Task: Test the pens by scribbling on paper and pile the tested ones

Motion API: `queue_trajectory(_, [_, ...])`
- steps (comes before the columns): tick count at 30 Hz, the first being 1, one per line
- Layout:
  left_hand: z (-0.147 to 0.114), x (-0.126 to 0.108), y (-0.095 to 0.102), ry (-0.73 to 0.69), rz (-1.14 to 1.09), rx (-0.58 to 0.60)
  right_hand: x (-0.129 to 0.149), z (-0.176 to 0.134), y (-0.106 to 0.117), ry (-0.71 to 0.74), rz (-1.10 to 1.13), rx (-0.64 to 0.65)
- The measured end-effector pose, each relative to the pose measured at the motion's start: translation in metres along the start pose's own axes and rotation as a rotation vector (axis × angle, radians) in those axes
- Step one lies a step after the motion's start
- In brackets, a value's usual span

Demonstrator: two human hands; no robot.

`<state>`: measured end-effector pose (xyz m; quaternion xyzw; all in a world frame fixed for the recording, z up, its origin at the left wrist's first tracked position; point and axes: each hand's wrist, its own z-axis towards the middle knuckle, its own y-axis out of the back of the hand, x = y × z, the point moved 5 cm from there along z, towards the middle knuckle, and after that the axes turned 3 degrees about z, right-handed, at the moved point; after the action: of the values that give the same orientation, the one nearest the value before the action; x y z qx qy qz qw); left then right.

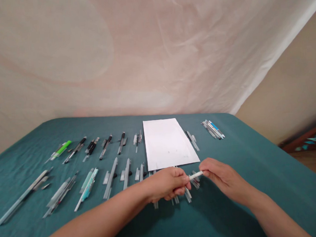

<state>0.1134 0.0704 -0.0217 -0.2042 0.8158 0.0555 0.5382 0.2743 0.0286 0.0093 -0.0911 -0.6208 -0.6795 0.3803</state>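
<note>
A slim white pen (195,175) stretches between my two hands, just in front of the paper's near edge. My left hand (170,183) is closed round one end of it. The fingertips of my right hand (221,175) pinch the other end. Whether the pen is whole or only a barrel, I cannot tell. Under and beside my left hand lie several clear and white pen parts (188,194), partly hidden by it. A white sheet of paper (167,141) lies flat just beyond both hands.
Left of the paper, pens taken into parts lie in two rows, among them a green pen (62,149), a black pen (105,147) and a light-blue pen (89,185). A bunch of pens (213,129) lies at the back right of the green tablecloth (260,153).
</note>
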Motion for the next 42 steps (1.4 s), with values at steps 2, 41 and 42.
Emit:
queue_trajectory(2, [0.0, -0.002, 0.001, -0.012, 0.14, -0.081, 0.0, 0.0, -0.002, -0.003, -0.01, 0.007])
queue_trajectory(41, [0.007, 0.006, 0.005, -0.464, 1.613, -0.56, -0.056, 0.039, -0.024, -0.406, 0.494, -0.217])
queue_trajectory(42, [0.007, 0.006, 0.005, -0.465, 1.608, -0.557, -0.06, 0.038, -0.025, -0.411, 0.439, -0.242])
